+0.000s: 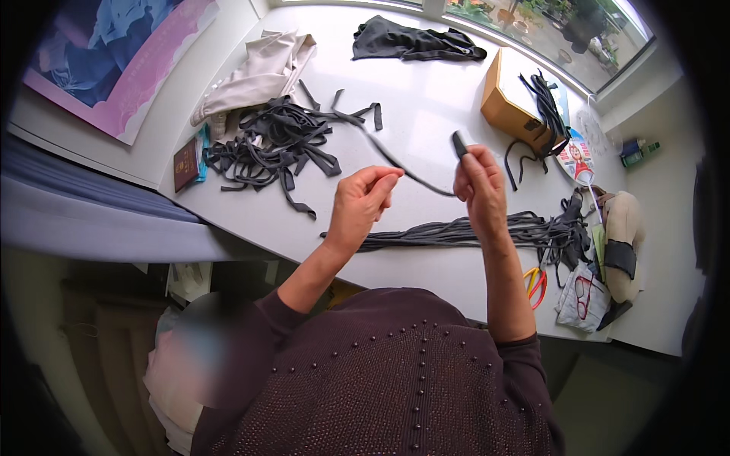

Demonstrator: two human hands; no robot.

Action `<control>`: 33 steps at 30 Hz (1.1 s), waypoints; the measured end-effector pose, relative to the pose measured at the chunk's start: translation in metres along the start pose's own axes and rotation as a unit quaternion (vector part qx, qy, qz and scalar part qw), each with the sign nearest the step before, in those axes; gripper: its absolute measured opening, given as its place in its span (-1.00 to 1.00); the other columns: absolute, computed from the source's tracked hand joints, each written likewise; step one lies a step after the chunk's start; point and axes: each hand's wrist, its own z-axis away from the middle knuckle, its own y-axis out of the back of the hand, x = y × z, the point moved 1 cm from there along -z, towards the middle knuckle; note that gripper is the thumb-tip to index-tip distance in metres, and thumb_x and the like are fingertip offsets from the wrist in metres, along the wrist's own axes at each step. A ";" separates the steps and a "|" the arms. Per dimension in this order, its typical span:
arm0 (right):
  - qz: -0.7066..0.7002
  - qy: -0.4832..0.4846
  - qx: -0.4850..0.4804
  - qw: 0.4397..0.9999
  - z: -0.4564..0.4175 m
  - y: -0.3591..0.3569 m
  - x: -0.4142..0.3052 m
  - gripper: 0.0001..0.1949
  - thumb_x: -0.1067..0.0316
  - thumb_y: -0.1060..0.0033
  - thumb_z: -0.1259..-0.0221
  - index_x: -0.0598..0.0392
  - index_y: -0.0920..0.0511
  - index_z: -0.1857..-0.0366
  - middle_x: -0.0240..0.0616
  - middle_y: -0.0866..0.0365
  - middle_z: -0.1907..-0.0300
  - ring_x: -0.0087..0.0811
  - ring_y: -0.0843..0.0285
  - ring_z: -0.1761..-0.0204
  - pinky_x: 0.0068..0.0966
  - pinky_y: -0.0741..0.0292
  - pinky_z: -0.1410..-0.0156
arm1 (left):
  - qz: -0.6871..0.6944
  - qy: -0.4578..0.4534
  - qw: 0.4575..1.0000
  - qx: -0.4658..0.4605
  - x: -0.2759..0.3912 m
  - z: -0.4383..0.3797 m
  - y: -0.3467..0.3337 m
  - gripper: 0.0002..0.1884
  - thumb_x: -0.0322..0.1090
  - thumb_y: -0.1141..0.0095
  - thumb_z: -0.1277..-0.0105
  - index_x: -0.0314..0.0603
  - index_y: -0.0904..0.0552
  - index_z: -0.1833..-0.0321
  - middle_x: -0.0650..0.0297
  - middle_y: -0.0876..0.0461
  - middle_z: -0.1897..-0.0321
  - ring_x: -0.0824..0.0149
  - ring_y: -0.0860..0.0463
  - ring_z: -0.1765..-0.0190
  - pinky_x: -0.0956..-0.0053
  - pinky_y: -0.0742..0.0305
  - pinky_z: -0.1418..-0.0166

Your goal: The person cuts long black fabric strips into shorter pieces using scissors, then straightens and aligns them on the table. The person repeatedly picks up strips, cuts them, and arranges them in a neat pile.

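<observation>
My right hand (482, 182) grips a narrow dark grey fabric strip (430, 187), with its flat end standing up above the thumb. From there the strip sags left in a smooth curve toward a tangled pile of dark strips (274, 134). The thumb and forefinger of my left hand (362, 202) are pinched together, their tips overlapping the strip in view. No grip on it shows there, and nothing else is visible in those fingers. Below both hands lies a long bundle of dark cords (422, 236), partly hidden behind my right wrist.
Scissors (536, 285), red glasses (583, 296) on a cloth and a stuffed beige form (621, 245) are at the right. A cardboard box (507, 94) bears more strips. Beige fabric (262, 71), black fabric (410, 43) and a dark red booklet (185, 165) lie on the white table (399, 273).
</observation>
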 end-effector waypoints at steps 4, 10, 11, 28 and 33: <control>0.085 -0.021 0.002 0.996 0.014 -0.020 0.005 -0.86 0.29 -0.09 -0.39 0.12 -0.52 0.23 -0.65 -0.31 0.54 -0.82 -0.11 0.52 -0.80 -0.09 0.45 | 0.084 0.035 0.995 -0.047 0.014 -0.005 -0.020 -0.75 -0.28 -0.09 -0.42 -0.35 -0.65 0.07 0.42 -0.48 0.64 0.63 -0.31 0.65 0.76 -0.15 0.60; 0.200 0.061 -0.009 0.978 0.019 -0.031 0.014 -0.87 0.37 -0.17 -0.33 0.22 -0.58 0.25 -0.51 -0.50 0.51 -0.76 -0.29 0.45 -0.74 -0.27 0.35 | 0.129 0.059 0.989 -0.030 0.011 -0.002 -0.022 -0.80 -0.28 -0.12 -0.40 -0.31 -0.66 0.15 0.39 -0.51 0.63 0.62 -0.34 0.66 0.76 -0.17 0.61; 0.214 0.068 -0.013 0.974 0.019 -0.032 0.015 -0.87 0.38 -0.18 -0.32 0.23 -0.59 0.25 -0.49 -0.52 0.51 -0.75 -0.30 0.46 -0.73 -0.28 0.35 | 0.135 0.060 0.989 -0.028 0.011 -0.002 -0.021 -0.80 -0.29 -0.13 -0.39 -0.31 -0.66 0.17 0.39 -0.51 0.62 0.62 -0.34 0.66 0.77 -0.16 0.61; 0.337 0.128 -0.079 0.929 0.012 -0.036 0.010 -0.88 0.33 -0.23 -0.23 0.14 -0.55 0.32 -0.23 -0.59 0.59 -0.37 -0.49 0.59 -0.52 -0.39 0.42 | -0.067 0.015 0.995 -0.071 0.019 -0.010 0.005 -0.89 -0.37 -0.06 -0.42 -0.24 -0.48 0.25 0.18 -0.62 0.56 0.53 -0.45 0.73 0.76 -0.15 0.69; 0.371 0.168 -0.076 0.910 0.013 -0.029 0.014 -0.87 0.31 -0.25 -0.22 0.11 -0.57 0.31 -0.23 -0.63 0.54 -0.35 -0.57 0.55 -0.49 -0.45 0.41 | -0.012 0.069 0.993 -0.096 0.016 -0.008 0.004 -0.88 -0.35 0.03 -0.46 -0.27 -0.46 0.14 0.06 -0.67 0.48 0.43 -0.55 0.69 0.73 -0.27 0.69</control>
